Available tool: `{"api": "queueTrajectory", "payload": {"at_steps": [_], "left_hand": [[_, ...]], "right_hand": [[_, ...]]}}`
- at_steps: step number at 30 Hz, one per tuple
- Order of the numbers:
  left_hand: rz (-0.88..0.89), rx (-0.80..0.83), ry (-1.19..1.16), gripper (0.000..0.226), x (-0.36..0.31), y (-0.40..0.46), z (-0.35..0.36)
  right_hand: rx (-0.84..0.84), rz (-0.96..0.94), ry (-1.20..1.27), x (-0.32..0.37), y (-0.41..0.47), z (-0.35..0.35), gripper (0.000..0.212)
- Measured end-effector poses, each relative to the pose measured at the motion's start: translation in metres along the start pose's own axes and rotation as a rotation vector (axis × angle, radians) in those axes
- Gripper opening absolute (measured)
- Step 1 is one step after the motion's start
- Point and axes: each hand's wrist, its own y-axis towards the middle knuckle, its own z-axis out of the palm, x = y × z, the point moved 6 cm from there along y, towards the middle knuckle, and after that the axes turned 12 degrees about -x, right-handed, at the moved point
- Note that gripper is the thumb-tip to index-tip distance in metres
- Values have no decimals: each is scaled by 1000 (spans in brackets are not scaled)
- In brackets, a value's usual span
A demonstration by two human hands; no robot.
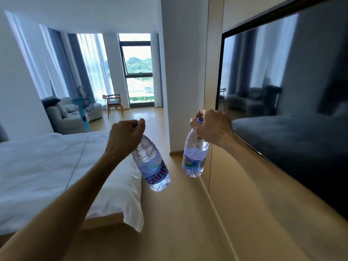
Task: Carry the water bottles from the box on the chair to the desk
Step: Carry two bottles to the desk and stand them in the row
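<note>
My left hand (pixel 125 135) grips the cap end of a clear water bottle (pixel 152 164) with a blue and purple label; the bottle hangs tilted, base toward the lower right. My right hand (pixel 211 127) holds a second water bottle (pixel 194 159) by its purple cap, and this one hangs nearly upright. Both bottles are in the air above the wooden floor, between the bed and the wall. A wooden chair (pixel 113 103) stands far off by the window, and no box shows on it. No desk is in view.
A bed with white sheets (pixel 56 166) fills the left side. A large dark TV (pixel 291 100) hangs on the right wall. A white pillar (pixel 180 81) stands ahead. A grey sofa (pixel 66 115) and a blue fan (pixel 82 110) are at the back left. Wooden floor (pixel 178 213) runs forward.
</note>
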Motion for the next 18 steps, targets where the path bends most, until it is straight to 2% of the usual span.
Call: {"api": "queueTrajectory", "payload": {"at_steps": [5,10,18], "left_hand": [[-42,-37,32,48,39,59,41],[-59,-47,51,39,88,113,92],[-68,-86,-2,42,190,215,179]], "right_hand": [[45,-31,49,-15,63,72,20],[18,-63,80,-25,121,144,24],[35,-118,111,-39,218,276,16]]}}
